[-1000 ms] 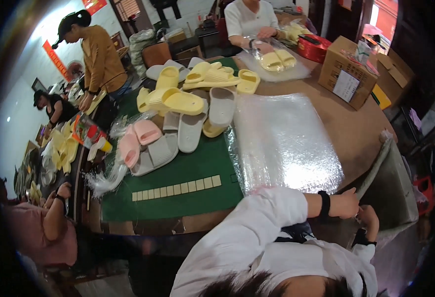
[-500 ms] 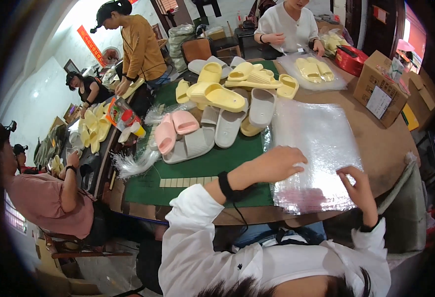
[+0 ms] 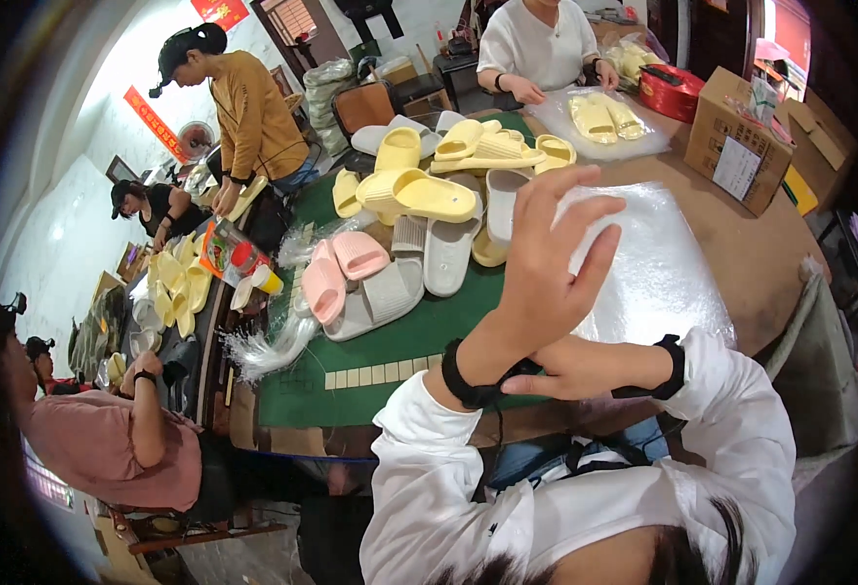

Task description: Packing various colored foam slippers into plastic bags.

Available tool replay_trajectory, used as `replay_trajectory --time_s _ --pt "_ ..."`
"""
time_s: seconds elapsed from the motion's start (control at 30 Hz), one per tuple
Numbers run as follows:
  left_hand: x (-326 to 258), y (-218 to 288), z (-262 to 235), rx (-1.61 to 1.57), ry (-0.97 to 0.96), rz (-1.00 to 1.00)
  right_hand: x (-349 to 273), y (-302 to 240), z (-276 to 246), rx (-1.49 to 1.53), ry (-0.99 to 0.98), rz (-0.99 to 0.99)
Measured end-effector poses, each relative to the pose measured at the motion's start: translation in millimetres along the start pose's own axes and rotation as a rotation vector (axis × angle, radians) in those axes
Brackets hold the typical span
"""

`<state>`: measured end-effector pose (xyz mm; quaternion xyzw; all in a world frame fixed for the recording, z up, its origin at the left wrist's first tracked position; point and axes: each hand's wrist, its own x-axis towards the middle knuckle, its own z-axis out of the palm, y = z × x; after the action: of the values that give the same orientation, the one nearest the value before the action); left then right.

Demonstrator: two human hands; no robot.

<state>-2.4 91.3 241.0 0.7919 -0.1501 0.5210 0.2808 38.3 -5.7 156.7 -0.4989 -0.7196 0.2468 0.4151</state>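
My left hand (image 3: 556, 263) is raised over the table with its fingers apart and nothing in them. Around its wrist sits a black wristband (image 3: 470, 375) with a cord hanging from it. Across that wrist reaches my right hand (image 3: 580, 369), its thumb on the band and its other fingers partly hidden behind the left wrist. A stack of clear plastic bags (image 3: 653, 253) lies under and beyond my hands. Left of them is a pile of slippers: yellow slippers (image 3: 438, 192), grey slippers (image 3: 451, 255) and a pink pair (image 3: 359, 253).
A strip of pale labels (image 3: 380, 374) and a bundle of clear ties (image 3: 278, 346) lie on the green mat (image 3: 292, 405). A cardboard box (image 3: 738, 141) and a red bag (image 3: 671, 93) stand at the right. Across the table a person handles bagged slippers (image 3: 604, 115); others work at the left.
My left hand has risen from above the bags. My right hand has moved left from the bags' edge to the left wristband. The whole view has shifted slightly.
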Motion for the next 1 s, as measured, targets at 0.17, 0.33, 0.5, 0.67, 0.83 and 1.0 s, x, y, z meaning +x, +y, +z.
replay_trajectory --time_s 0.17,0.33,0.5,0.67,0.83,1.0 --pt "-34.6 -31.4 -8.6 -0.152 -0.079 -0.15 -8.0 -39.5 -50.6 0.012 0.114 0.112" --pt "-103.9 -30.4 53.1 -0.963 -0.12 -0.511 -1.1 -54.2 -70.9 0.613 0.511 -0.131" --pt "-92.8 10.5 87.5 -0.891 -0.571 -0.919 36.2 -6.2 -82.0 0.595 0.785 0.096" --pt "-89.6 8.4 92.5 -0.987 -0.445 -1.031 37.7 16.9 -85.9 -0.155 0.587 -0.171" --pt "-107.1 22.2 102.5 -0.87 -0.472 -0.893 27.6 1.1 -74.8 -1.032 0.223 -0.59" --pt "-97.9 35.5 84.4 -0.649 -1.07 -0.7 -24.2 -8.2 -58.4 -1.021 0.243 -0.213"
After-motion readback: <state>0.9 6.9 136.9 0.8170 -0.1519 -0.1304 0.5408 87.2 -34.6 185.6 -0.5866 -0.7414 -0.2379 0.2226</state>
